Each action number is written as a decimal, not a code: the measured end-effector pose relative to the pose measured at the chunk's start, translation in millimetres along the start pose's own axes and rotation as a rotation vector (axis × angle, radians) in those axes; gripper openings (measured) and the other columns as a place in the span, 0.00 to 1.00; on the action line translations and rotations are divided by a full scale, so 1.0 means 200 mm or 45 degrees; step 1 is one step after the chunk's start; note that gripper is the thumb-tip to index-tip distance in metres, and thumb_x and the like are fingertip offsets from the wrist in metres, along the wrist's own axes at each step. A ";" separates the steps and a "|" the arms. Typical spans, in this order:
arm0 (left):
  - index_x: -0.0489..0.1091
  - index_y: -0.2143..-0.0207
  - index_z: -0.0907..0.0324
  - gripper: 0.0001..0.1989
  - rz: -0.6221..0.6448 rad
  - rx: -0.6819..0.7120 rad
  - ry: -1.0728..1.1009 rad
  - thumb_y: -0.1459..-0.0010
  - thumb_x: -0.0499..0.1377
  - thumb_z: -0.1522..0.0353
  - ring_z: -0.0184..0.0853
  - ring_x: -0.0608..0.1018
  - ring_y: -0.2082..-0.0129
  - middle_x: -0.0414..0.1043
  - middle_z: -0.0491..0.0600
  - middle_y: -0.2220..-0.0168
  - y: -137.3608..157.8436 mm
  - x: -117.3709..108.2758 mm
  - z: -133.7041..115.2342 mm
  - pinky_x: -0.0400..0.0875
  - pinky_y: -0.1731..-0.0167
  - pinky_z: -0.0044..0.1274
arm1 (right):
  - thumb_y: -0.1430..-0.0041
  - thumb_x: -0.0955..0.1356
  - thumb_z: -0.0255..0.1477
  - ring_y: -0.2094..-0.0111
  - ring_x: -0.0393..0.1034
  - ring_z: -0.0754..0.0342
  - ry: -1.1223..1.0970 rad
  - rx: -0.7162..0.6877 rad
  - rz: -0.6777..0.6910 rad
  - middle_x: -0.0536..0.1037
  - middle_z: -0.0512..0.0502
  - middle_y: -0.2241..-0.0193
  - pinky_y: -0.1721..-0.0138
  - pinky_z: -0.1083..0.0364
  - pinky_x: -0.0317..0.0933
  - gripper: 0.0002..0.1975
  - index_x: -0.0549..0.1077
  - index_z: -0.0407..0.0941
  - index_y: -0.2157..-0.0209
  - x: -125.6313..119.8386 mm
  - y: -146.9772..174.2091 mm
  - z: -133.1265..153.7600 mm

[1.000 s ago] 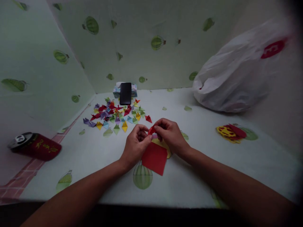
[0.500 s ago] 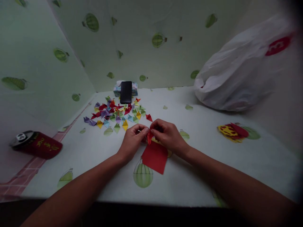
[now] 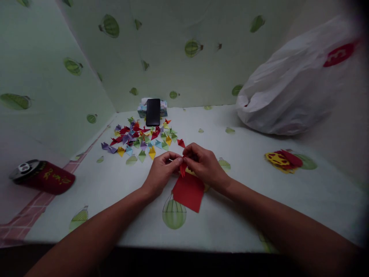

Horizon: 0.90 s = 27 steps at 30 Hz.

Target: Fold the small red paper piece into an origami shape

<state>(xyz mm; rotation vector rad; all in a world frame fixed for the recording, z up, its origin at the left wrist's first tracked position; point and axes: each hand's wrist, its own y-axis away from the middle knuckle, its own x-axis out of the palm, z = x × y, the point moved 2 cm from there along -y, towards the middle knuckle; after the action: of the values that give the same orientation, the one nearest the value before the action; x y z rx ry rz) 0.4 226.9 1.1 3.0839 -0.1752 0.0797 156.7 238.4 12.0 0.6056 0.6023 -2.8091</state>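
Note:
Between my two hands is a small folded red paper (image 3: 182, 169), its narrow points hanging downward. My left hand (image 3: 164, 169) pinches it from the left with thumb and fingertips. From the right, my right hand (image 3: 203, 161) pinches its upper part, and the fingers hide much of the fold. Just below lies a flat red paper square (image 3: 189, 191), with some yellow paper showing from under it. Beyond my hands, a pile of folded paper cranes (image 3: 138, 135) in red, purple, green, yellow and blue spreads over the table. One red crane (image 3: 181, 143) sits closest to my fingers.
A black phone (image 3: 153, 112) leans on a tissue box (image 3: 163, 109) at the back. At the left edge a red drink can (image 3: 46, 177) lies on its side. To the right are a white plastic bag (image 3: 282, 92) and red and yellow paper cutouts (image 3: 282, 160).
Both hands keep their pinch on the folded red paper, with only a very slight shift of the fingers. The other things stay where they were.

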 end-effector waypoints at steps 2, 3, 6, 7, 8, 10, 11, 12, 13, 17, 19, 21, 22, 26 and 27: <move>0.74 0.68 0.61 0.11 0.002 -0.001 0.010 0.48 0.67 0.63 0.29 0.75 0.73 0.74 0.45 0.72 0.00 0.00 0.00 0.71 0.69 0.23 | 0.42 0.66 0.24 0.73 0.64 0.58 -0.022 0.011 0.004 0.72 0.52 0.74 0.68 0.57 0.58 0.03 0.68 0.45 0.66 0.00 0.00 0.00; 0.74 0.69 0.61 0.11 0.004 0.000 0.018 0.48 0.67 0.63 0.29 0.75 0.74 0.74 0.45 0.73 0.00 0.00 0.00 0.71 0.69 0.23 | 0.42 0.66 0.24 0.73 0.64 0.58 -0.033 0.014 0.006 0.72 0.52 0.74 0.68 0.57 0.58 0.02 0.68 0.45 0.66 0.00 0.00 0.00; 0.73 0.69 0.62 0.11 0.007 -0.011 0.038 0.49 0.67 0.63 0.29 0.75 0.74 0.74 0.45 0.73 0.00 0.00 0.00 0.71 0.69 0.23 | 0.42 0.65 0.23 0.73 0.65 0.57 -0.050 0.024 0.020 0.71 0.52 0.74 0.68 0.56 0.58 0.02 0.69 0.44 0.67 0.00 0.00 0.00; 0.73 0.69 0.62 0.11 0.011 -0.017 0.042 0.49 0.67 0.63 0.29 0.75 0.74 0.74 0.45 0.73 0.00 0.00 0.00 0.71 0.69 0.23 | 0.42 0.65 0.23 0.73 0.65 0.57 -0.055 0.032 0.025 0.71 0.52 0.74 0.68 0.56 0.58 0.02 0.69 0.44 0.67 0.00 0.00 0.00; 0.73 0.69 0.62 0.12 0.012 -0.021 0.042 0.50 0.67 0.63 0.29 0.75 0.73 0.74 0.45 0.73 0.00 0.00 0.00 0.71 0.69 0.23 | 0.42 0.65 0.23 0.73 0.65 0.57 -0.064 0.041 0.027 0.71 0.52 0.75 0.68 0.56 0.58 0.02 0.69 0.44 0.68 0.00 0.00 0.00; 0.72 0.69 0.62 0.12 0.011 -0.026 0.035 0.50 0.67 0.63 0.30 0.75 0.73 0.74 0.45 0.73 0.00 0.00 0.01 0.71 0.69 0.23 | 0.42 0.65 0.23 0.73 0.65 0.57 -0.087 0.060 0.026 0.71 0.52 0.75 0.68 0.56 0.58 0.02 0.68 0.44 0.68 0.00 0.00 0.00; 0.72 0.69 0.62 0.12 0.011 -0.027 0.033 0.50 0.67 0.63 0.30 0.75 0.73 0.74 0.45 0.73 0.00 0.00 0.01 0.71 0.69 0.23 | 0.42 0.65 0.23 0.73 0.65 0.57 -0.095 0.068 0.024 0.71 0.52 0.75 0.69 0.56 0.58 0.02 0.68 0.45 0.68 0.00 0.00 0.00; 0.72 0.69 0.62 0.12 0.011 -0.027 0.033 0.50 0.68 0.63 0.30 0.75 0.73 0.74 0.45 0.73 0.00 0.00 0.01 0.71 0.69 0.23 | 0.42 0.65 0.24 0.73 0.65 0.57 -0.096 0.073 0.023 0.71 0.52 0.75 0.69 0.56 0.58 0.02 0.68 0.44 0.69 0.00 0.00 0.00; 0.72 0.69 0.62 0.11 0.011 -0.026 0.033 0.50 0.67 0.63 0.30 0.75 0.73 0.74 0.45 0.73 0.00 0.00 0.00 0.71 0.68 0.23 | 0.42 0.65 0.24 0.73 0.65 0.57 -0.092 0.074 0.023 0.71 0.52 0.75 0.69 0.56 0.58 0.02 0.69 0.44 0.69 0.00 0.00 0.00; 0.72 0.70 0.61 0.11 0.015 -0.018 0.050 0.48 0.66 0.62 0.29 0.75 0.74 0.74 0.45 0.73 0.01 0.00 0.00 0.71 0.69 0.23 | 0.41 0.65 0.24 0.73 0.65 0.57 -0.064 0.070 0.031 0.72 0.51 0.75 0.68 0.56 0.58 0.03 0.69 0.44 0.69 0.00 0.00 0.01; 0.72 0.70 0.61 0.12 0.018 -0.016 0.057 0.48 0.66 0.62 0.29 0.75 0.74 0.73 0.45 0.73 0.01 0.01 0.00 0.71 0.69 0.23 | 0.41 0.65 0.24 0.73 0.65 0.57 -0.052 0.061 0.028 0.72 0.51 0.75 0.68 0.56 0.58 0.03 0.69 0.44 0.68 0.00 0.00 0.01; 0.72 0.69 0.61 0.12 0.024 -0.014 0.062 0.47 0.66 0.62 0.29 0.75 0.74 0.73 0.45 0.73 0.01 0.01 0.00 0.71 0.68 0.23 | 0.42 0.65 0.23 0.73 0.65 0.57 -0.029 0.045 0.019 0.72 0.51 0.74 0.68 0.56 0.58 0.03 0.69 0.44 0.68 0.00 0.00 0.01; 0.71 0.70 0.61 0.11 0.029 -0.013 0.063 0.47 0.66 0.62 0.29 0.75 0.74 0.73 0.45 0.73 0.01 0.01 0.00 0.71 0.68 0.23 | 0.42 0.65 0.23 0.73 0.65 0.57 -0.021 0.038 0.016 0.72 0.51 0.74 0.67 0.56 0.58 0.03 0.69 0.45 0.69 0.00 0.00 0.01; 0.71 0.70 0.61 0.11 0.032 -0.008 0.050 0.48 0.66 0.62 0.29 0.74 0.74 0.73 0.44 0.74 0.01 0.01 0.00 0.70 0.69 0.23 | 0.42 0.65 0.22 0.73 0.65 0.57 -0.028 0.030 0.013 0.72 0.52 0.75 0.68 0.56 0.59 0.04 0.68 0.45 0.69 0.00 0.00 0.01; 0.71 0.71 0.61 0.11 0.029 -0.009 0.045 0.48 0.66 0.62 0.29 0.74 0.74 0.73 0.44 0.73 0.01 0.01 0.00 0.70 0.69 0.23 | 0.42 0.65 0.22 0.73 0.65 0.57 -0.036 0.032 0.012 0.72 0.52 0.75 0.68 0.56 0.59 0.04 0.68 0.45 0.69 0.00 0.00 0.01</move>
<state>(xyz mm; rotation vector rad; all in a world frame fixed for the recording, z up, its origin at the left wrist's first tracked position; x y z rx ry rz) 1.6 225.6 1.1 3.0718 -0.2087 0.1340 155.7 236.7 12.9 0.5708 0.5582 -2.8158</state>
